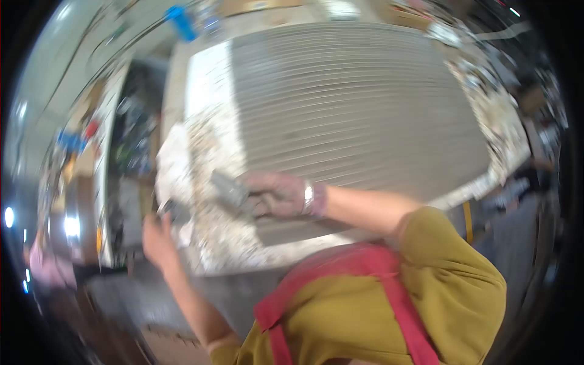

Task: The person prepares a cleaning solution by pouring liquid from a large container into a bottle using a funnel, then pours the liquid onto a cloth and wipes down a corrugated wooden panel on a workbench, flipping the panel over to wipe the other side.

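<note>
My right hand point(277, 193), in a worn brownish glove with a silvery band at the wrist, is closed around a grey block-like piece point(229, 188). The piece is above the left part of the table, and motion blur hides its exact kind. Bare and lower at the left, my left hand point(158, 240) is by the table's left edge. Its fingertips pinch a small dark grey piece point(176, 212), blurred too. Under and beyond my right hand spreads a large grey ribbed panel point(359, 103), lying flat on the white, stained table point(210, 82).
Crumbly debris point(210, 146) covers the table's left strip. A blue cup-like item point(180, 23) and a clear container point(208, 19) stand at the far left. Scraps point(486, 91) line the right edge. Left of the table is a bin point(134, 115) with mixed items; another person point(52, 261) is farther left.
</note>
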`<state>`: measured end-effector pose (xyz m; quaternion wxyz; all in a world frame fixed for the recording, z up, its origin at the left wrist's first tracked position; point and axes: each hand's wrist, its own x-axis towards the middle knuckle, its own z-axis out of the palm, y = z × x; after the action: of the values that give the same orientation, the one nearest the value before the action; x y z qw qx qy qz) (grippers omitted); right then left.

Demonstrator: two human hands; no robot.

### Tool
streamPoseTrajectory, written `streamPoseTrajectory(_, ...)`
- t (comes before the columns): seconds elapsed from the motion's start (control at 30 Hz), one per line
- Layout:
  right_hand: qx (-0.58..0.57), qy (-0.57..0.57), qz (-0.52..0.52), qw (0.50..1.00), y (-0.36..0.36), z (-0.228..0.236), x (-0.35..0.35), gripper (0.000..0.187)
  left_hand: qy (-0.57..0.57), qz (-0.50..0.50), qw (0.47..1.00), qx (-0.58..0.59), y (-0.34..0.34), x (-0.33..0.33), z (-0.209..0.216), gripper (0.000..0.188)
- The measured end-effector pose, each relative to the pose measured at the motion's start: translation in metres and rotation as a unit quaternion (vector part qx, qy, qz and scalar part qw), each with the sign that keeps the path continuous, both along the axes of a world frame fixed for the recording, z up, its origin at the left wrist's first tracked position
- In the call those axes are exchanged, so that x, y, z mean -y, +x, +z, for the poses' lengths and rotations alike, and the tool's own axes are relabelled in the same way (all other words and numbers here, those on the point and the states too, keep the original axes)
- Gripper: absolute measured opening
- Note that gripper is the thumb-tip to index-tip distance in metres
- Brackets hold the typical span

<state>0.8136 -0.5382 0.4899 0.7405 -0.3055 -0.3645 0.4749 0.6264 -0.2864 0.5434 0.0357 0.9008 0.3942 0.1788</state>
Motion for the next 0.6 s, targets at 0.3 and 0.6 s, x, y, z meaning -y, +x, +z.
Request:
streamPoseTrajectory(0.3, 0.106, -0.303, -0.445, 0.836, 0.079, 0.04, 0.21, 0.034, -0.018, -0.366, 0.929, 0.049, 0.039, 0.192, -0.033, 0.025)
streamPoseTrajectory(0.6, 0.645, -0.318, -0.3, 0.627, 0.115, 0.006, 0.225, 0.032, -0.061, -0.356, 0.919, -0.156, 0.072, 0.309, -0.046, 0.095)
